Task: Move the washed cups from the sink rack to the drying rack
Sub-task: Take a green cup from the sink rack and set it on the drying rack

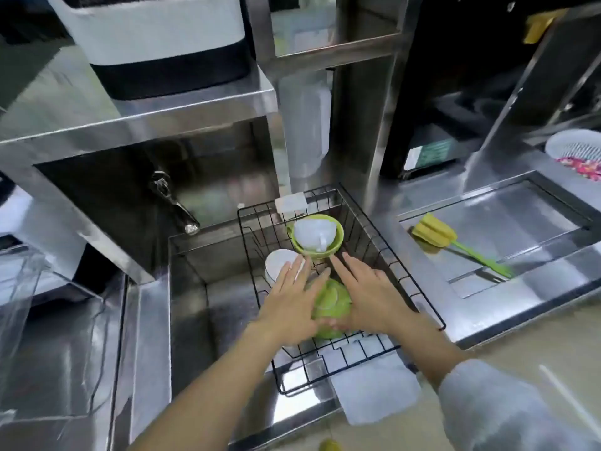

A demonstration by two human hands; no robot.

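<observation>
A black wire rack [390, 255] hangs over the right part of the steel sink [195, 288]. At its far end a white cup [313, 235] lies inside a green bowl [335, 247]. A white cup [276, 262] lies on its side at the rack's left. An upturned green bowl [331, 304] sits near the front. My left hand [289, 304] and my right hand [367, 297] hover on either side of that green bowl, fingers spread; the left hand partly covers the white cup on its side. Neither hand grips anything.
A faucet [174, 203] juts over the sink's back left. A yellow-green bottle brush [455, 242] lies in a recessed steel tray [536, 196] to the right. A white basket [575, 151] stands far right. A white cloth [374, 395] drapes the counter edge below the rack.
</observation>
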